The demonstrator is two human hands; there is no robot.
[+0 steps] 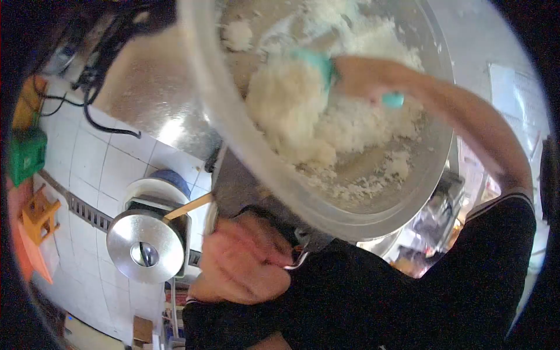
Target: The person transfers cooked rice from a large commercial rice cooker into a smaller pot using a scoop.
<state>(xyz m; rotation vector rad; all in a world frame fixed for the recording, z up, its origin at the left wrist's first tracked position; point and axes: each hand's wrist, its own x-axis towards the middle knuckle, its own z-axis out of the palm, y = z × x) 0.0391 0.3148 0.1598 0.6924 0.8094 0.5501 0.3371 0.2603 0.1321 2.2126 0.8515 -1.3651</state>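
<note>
A large metal pot [213, 111] tilts toward me, with cooked white rice [373, 119] inside and grains stuck to its wall. My right hand [364, 76] reaches into it, closed round a teal scoop [315, 64]. The scoop's handle end shows past the fist. A big clump of rice lies against the scoop and hides its blade; motion blurs this part. Outside the pot, below its rim, my left hand [245, 256] is closed round the pot's metal wire handle [300, 258].
A metal work surface [157, 87] is at upper left, with black cables [105, 125] beside it. On the tiled floor stand a round metal-topped container [143, 245], an orange stool [41, 216] and a green crate [28, 154]. A floor drain [87, 211] runs past them.
</note>
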